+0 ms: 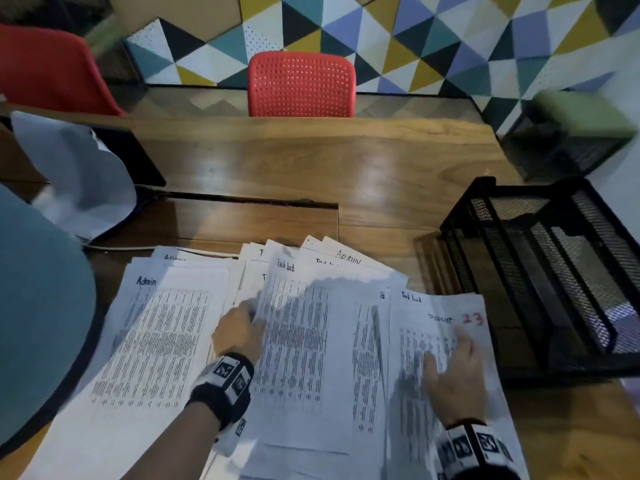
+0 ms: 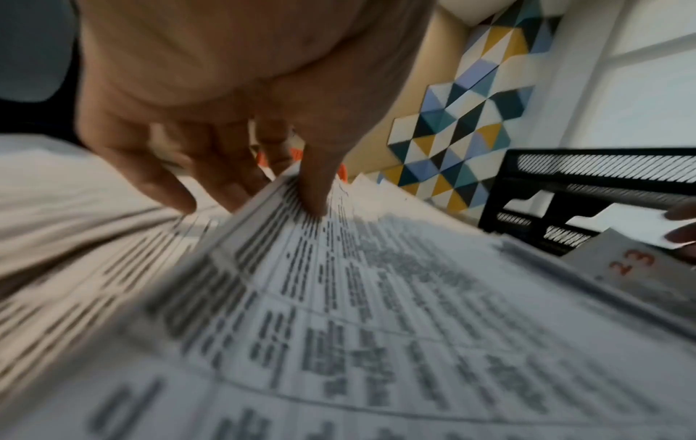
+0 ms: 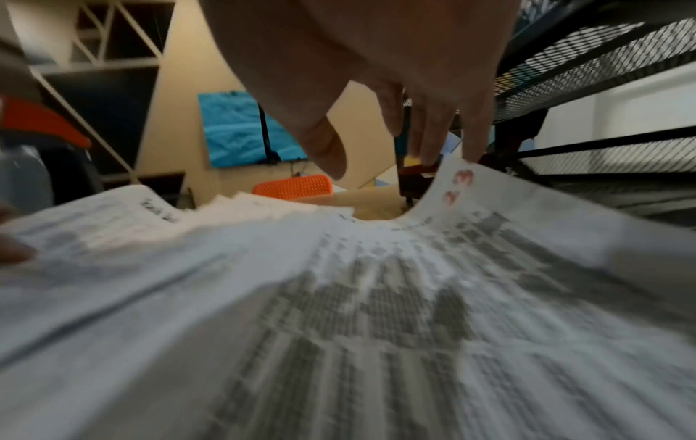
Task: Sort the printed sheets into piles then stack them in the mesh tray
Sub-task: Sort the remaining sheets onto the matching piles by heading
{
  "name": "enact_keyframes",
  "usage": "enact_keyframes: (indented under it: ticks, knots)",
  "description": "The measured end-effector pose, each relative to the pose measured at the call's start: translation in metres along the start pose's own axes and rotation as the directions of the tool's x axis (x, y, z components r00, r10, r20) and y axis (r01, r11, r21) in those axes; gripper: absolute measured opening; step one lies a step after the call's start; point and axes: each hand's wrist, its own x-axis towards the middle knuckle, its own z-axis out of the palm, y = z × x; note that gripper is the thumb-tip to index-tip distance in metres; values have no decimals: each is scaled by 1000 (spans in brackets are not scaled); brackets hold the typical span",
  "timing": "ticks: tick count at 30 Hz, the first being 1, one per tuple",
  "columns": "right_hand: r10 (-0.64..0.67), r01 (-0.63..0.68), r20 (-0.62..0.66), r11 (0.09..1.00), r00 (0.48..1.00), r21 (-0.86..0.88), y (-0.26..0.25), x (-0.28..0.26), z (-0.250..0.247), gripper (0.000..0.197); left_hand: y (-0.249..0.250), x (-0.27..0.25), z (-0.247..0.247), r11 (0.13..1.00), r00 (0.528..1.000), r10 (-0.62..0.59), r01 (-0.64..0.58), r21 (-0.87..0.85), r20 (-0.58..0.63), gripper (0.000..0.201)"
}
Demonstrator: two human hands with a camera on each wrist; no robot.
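Note:
Printed sheets lie fanned over the near part of the wooden desk. A pile headed "Admin" (image 1: 152, 341) is on the left. In the middle are sheets headed "Task list" (image 1: 301, 344); my left hand (image 1: 250, 316) pinches their raised left edge, thumb (image 2: 314, 190) on top and fingers (image 2: 169, 190) beneath. On the right lies a sheet marked with a red "23" (image 1: 472, 318). My right hand (image 1: 446, 344) rests on it with straight fingers (image 3: 474, 143) against its curled-up far edge, thumb held apart. The black mesh tray (image 1: 485, 216) stands right of the sheets.
A red chair (image 1: 301, 84) stands behind the desk and another (image 1: 52, 67) at the back left. White cloth (image 1: 79, 181) lies at the left over a dark flat object. A second mesh box (image 1: 561, 154) sits at the back right.

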Motion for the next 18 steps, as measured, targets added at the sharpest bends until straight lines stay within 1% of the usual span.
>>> enact_keyframes:
  ticks: [1,2,3,4,5,6,7,8,9,10,11,12,13,14,15,16,17,18]
  knots:
    - [-29,26,40,995,999,91,-10,-2,3,64,2,-6,-3,991,996,88,-90,-97,-21,14]
    - [-49,30,94,981,994,192,-20,-3,5,65,6,-14,-10,960,986,166,-168,-225,-26,17]
    - [-54,3,164,954,985,300,-30,-4,6,68,11,-23,-17,898,974,226,-212,-385,-10,19]
    - [-55,-56,258,913,965,404,-39,-5,7,72,19,-34,-28,809,960,278,-219,-546,27,20]
    - [-48,-149,363,857,930,493,-49,-6,7,75,26,-43,-37,720,945,316,-184,-670,81,20]
    - [-47,-247,466,799,884,549,-59,-7,6,74,32,-52,-46,636,924,352,-119,-763,149,20]
    - [-57,-327,543,744,838,583,-67,-8,3,65,34,-56,-49,574,900,376,-39,-818,221,21]
    - [-76,-379,587,695,806,611,-73,-8,1,50,35,-58,-52,538,876,392,30,-842,281,25]
    - [-84,-408,599,656,796,635,-77,-7,-1,38,33,-56,-50,541,865,388,66,-838,318,31]
    - [-88,-425,595,617,799,662,-78,-5,-2,33,29,-53,-47,556,867,365,88,-826,338,36]
    - [-87,-423,575,591,813,687,-76,-2,-3,35,23,-48,-40,582,891,312,95,-808,329,36]
    - [-64,-415,542,569,838,710,-71,2,-5,34,18,-42,-33,605,926,234,100,-790,296,34]
    - [-15,-380,483,597,875,706,-64,6,-8,30,12,-35,-25,654,958,142,98,-750,250,31]
    - [38,-323,402,668,915,670,-53,13,-13,25,6,-27,-18,734,979,60,90,-674,196,31]
    - [98,-270,319,787,943,555,-37,19,-18,23,-3,-21,-10,829,988,-6,90,-551,152,32]
    - [154,-245,253,889,955,386,-19,25,-24,24,-11,-17,-4,903,990,-50,100,-418,130,33]
    - [195,-234,208,955,958,183,-2,30,-30,26,-18,-13,2,949,990,-69,104,-298,127,35]
    - [232,-236,195,972,953,-5,14,35,-33,25,-23,-10,5,975,989,-63,90,-204,132,38]
